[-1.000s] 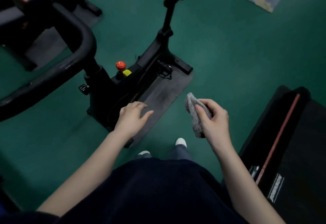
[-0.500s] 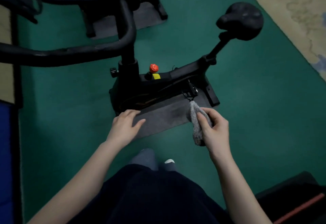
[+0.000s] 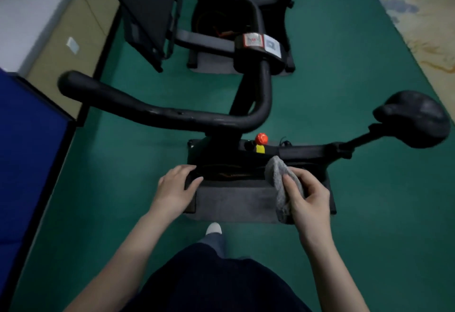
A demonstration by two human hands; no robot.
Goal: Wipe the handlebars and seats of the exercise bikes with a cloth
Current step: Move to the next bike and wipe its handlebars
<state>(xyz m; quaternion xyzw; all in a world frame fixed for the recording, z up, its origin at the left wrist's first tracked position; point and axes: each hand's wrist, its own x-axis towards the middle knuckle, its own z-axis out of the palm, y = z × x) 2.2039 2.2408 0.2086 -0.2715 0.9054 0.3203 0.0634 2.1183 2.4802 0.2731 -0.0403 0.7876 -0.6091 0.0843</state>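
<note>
A black exercise bike stands side-on in front of me on a grey mat (image 3: 234, 203). Its curved black handlebar (image 3: 157, 112) reaches to the left at mid-height. Its black seat (image 3: 416, 117) sits at the right on a slanted post. My right hand (image 3: 307, 196) grips a crumpled grey cloth (image 3: 279, 176), held in the air below the bike's frame and apart from the seat and handlebar. My left hand (image 3: 176, 186) hovers with loosely curled fingers, holding nothing, over the bike's left base. A second bike (image 3: 221, 4) stands behind, with a black screen panel (image 3: 145, 9).
Green floor surrounds the bikes. A blue panel (image 3: 27, 154) and a beige wall base (image 3: 73, 41) run along the left. A patterned beige rug (image 3: 423, 16) lies at the upper right. A red knob (image 3: 261, 138) sticks up from the frame. My foot (image 3: 213, 228) stands near the mat.
My view has swung left and up, so the bike now lies square in front, with the second bike in sight. Both hands keep their pose, and the cloth stays in my right hand.
</note>
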